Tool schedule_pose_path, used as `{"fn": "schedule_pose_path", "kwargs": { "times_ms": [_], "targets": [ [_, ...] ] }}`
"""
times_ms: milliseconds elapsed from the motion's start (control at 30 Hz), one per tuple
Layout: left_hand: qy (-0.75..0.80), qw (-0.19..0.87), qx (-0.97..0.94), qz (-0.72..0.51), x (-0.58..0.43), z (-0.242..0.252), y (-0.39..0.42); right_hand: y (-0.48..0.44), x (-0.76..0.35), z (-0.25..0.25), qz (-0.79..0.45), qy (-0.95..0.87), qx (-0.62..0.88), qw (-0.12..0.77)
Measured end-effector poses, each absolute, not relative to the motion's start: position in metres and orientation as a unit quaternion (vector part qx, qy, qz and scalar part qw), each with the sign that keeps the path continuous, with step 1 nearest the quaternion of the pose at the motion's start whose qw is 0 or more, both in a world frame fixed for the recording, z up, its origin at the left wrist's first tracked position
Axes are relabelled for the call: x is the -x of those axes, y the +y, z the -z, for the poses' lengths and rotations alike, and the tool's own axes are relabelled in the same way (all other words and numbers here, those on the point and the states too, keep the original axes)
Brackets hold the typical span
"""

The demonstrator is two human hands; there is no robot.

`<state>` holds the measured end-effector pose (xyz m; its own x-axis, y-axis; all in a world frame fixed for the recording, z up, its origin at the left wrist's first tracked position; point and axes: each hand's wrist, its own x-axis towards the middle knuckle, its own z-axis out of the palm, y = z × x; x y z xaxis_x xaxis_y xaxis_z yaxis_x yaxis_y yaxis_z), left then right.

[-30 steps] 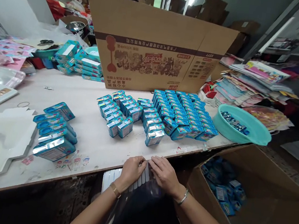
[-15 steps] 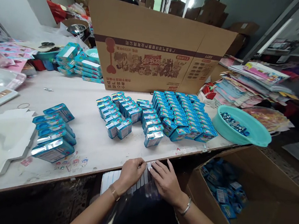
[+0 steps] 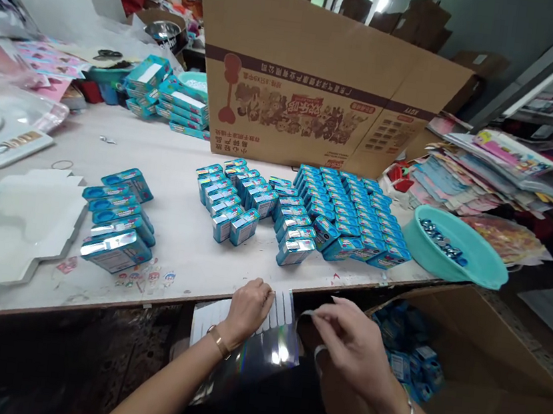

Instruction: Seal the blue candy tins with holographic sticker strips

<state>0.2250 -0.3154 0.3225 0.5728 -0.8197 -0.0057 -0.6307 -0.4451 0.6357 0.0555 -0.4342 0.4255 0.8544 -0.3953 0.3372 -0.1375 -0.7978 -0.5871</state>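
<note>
My left hand (image 3: pixel 250 308) is closed on the top edge of a clear, shiny sheet of sticker strips (image 3: pixel 279 315) at the table's front edge. To its right, my right hand (image 3: pixel 358 341) pinches a thin, curling sticker strip (image 3: pixel 306 313) between thumb and fingers, apart from the sheet. The strip's lower end hangs down below that hand. On the table beyond my hands stand several rows of small blue boxes (image 3: pixel 295 251). Another row of blue boxes (image 3: pixel 117 251) stands at the left.
A large printed cardboard carton (image 3: pixel 326 52) stands behind the boxes. At right are a turquoise basin (image 3: pixel 481 262) with small shiny pieces and an open cardboard box (image 3: pixel 498 368) holding more blue boxes. White folded card (image 3: pixel 28 217) lies at left; paper stacks (image 3: pixel 457 172) sit back right.
My right hand has moved right, away from the sheet, with a sticker strip now in its fingers. My left hand stays on the sheet. The whole view has shifted slightly.
</note>
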Motion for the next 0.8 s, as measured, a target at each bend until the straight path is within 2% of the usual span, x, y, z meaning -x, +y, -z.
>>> {"fn": "schedule_pose_path", "kwargs": {
  "times_ms": [67, 133, 233, 467, 667, 800],
  "targets": [
    [-0.399, 0.453, -0.784, 0.146, -0.228, -0.327, -0.305, -0.434, -0.082, -0.441, 0.211, 0.202, 0.883, 0.367],
    [-0.337, 0.595, -0.703, 0.195, -0.235, -0.338, -0.29, -0.433, -0.114, -0.449, 0.193, 0.218, 0.851, 0.438],
    [-0.278, 0.687, -0.621, 0.255, -0.25, -0.363, -0.261, -0.424, -0.164, -0.453, 0.163, 0.194, 0.834, 0.49],
    [-0.133, 0.685, -0.709, 0.105, -0.291, -0.399, -0.208, -0.373, -0.266, -0.462, 0.055, 0.124, 0.829, 0.543],
    [-0.111, 0.651, -0.75, -0.029, -0.358, -0.418, -0.149, -0.322, -0.354, -0.455, 0.058, 0.07, 0.843, 0.53],
    [-0.106, 0.588, -0.801, -0.042, -0.414, -0.423, -0.112, -0.291, -0.408, -0.446, 0.066, 0.04, 0.854, 0.515]
  ]
}}
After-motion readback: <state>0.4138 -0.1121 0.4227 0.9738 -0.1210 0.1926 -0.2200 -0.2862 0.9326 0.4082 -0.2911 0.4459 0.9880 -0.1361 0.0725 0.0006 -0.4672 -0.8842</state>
